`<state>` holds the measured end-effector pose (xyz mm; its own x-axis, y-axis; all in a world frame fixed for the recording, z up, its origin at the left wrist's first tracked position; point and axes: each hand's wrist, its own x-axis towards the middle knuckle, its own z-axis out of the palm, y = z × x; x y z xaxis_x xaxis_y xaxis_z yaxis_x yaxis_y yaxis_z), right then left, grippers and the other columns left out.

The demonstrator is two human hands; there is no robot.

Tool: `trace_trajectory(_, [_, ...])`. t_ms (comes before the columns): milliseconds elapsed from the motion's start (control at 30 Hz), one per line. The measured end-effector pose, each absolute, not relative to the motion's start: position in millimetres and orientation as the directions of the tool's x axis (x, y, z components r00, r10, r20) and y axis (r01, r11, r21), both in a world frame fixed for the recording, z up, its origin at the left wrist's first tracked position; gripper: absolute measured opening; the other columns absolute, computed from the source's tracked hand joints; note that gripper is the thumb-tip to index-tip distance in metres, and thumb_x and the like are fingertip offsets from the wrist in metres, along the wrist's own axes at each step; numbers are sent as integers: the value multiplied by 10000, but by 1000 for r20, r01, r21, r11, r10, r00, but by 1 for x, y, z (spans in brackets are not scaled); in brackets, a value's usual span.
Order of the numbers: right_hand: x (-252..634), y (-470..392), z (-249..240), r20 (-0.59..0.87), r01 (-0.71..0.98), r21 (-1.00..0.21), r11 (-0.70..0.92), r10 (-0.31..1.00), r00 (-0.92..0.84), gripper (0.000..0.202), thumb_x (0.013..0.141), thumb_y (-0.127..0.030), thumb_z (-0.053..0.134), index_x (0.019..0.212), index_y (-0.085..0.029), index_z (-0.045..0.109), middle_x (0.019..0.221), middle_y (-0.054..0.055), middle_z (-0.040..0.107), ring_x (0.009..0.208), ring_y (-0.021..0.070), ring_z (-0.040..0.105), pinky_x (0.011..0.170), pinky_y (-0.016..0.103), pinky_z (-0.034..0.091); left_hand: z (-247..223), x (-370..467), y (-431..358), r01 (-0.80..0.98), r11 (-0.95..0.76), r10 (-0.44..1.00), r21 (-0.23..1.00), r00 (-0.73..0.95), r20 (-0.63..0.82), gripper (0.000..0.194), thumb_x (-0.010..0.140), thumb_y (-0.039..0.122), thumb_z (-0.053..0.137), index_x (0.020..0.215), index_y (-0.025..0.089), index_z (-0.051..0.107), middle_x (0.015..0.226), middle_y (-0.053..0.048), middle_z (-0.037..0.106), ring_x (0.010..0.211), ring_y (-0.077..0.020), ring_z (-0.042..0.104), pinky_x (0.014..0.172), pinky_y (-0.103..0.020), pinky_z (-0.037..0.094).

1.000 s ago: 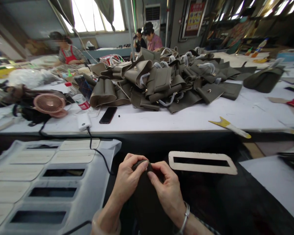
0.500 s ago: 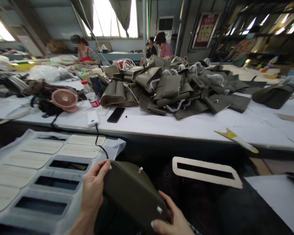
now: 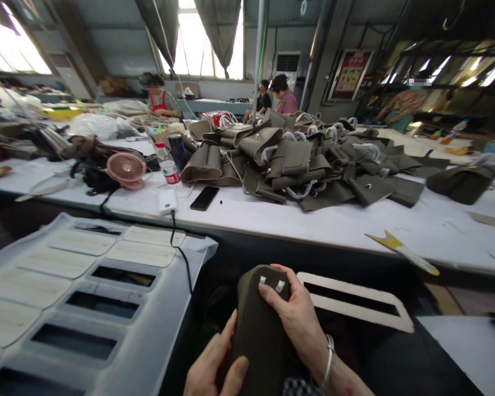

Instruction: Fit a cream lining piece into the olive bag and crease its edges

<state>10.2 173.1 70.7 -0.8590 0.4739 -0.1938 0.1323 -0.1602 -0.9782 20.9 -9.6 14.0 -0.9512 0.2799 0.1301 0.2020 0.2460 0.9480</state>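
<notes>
A smooth, dark olive bag (image 3: 258, 335) with two white tabs is clamped in the right hand's (image 3: 299, 311) grip, this side of the worktop (image 3: 313, 225); the left hand (image 3: 214, 363) touches its left side, grip unclear. The bottle's (image 3: 168, 165) red label is unreadable.

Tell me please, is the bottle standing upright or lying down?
Upright: the bottle stands on the white table, red cap on top.

Phone (image 3: 204, 198) before leather pile (image 3: 289, 159)
</notes>
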Motion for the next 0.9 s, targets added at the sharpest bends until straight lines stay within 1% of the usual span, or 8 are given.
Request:
trace_trajectory(133, [15,156,43,-174,70,-975,-210,533,-828,644,752,-465,756,1293,-217,509,1192,83,672,1076,246,645,945,363,526,26,-10,16,291,279,305,915,-931,202,457,897,413,593,1327,260,584,888,-37,602,617,-121,586,528,-205,514])
trace_trajectory(233, [21,149,26,-227,44,-929,-367,473,-851,548,772,-474,738,1203,-171,587,1192,122,675,1116,272,632,987,396,502,31,-23,24,363,309,307,879,-913,269,393,908,383,589,1264,224,637,913,-43,591,659,-117,600,571,-203,517])
trace_trajectory(333, [24,149,23,-281,82,-894,-440,408,-869,500,761,-496,741,1099,-141,642,1058,140,719,994,286,680,913,412,540,34,-27,23,407,366,297,837,-903,309,353,912,378,585,1215,219,672,924,-47,615,717,-133,627,624,-210,525])
trace_trajectory(433, [21,153,33,-235,70,-933,-353,452,-861,436,766,-512,732,990,-142,673,968,133,734,878,272,700,809,373,569,41,-33,22,426,389,265,817,-901,344,287,919,363,579,1134,226,713,866,-28,631,699,-128,620,641,-206,508])
trace_trajectory(533, [16,155,43,-170,63,-973,-224,499,-850,420,790,-523,703,968,-143,689,939,132,734,825,252,698,734,324,571,47,-38,24,422,338,262,841,-901,347,238,935,338,556,953,209,755,779,-13,621,656,-117,598,609,-197,475])
trace_trajectory(700, [17,156,47,-135,92,-990,-105,550,-824,432,816,-540,654,954,-138,727,857,134,735,697,235,686,614,290,560,42,-36,33,287,244,251,926,-941,226,335,931,372,546,709,172,698,699,-11,586,600,-117,554,557,-197,443])
trace_trajectory(833, [22,160,50,-40,82,-996,45,589,-807,363,847,-497,626,929,-162,740,844,110,733,712,225,692,631,263,548,38,-35,40,147,156,206,977,-972,114,296,890,448,580,851,175,687,757,-18,607,661,-147,589,583,-205,479])
trace_trajectory(900, [25,163,54,8,77,-990,120,584,-812,331,866,-479,604,878,-176,738,783,85,722,671,208,680,597,244,523,41,-36,43,123,151,197,981,-976,92,301,885,463,585,844,176,668,742,-9,585,654,-143,576,575,-200,472])
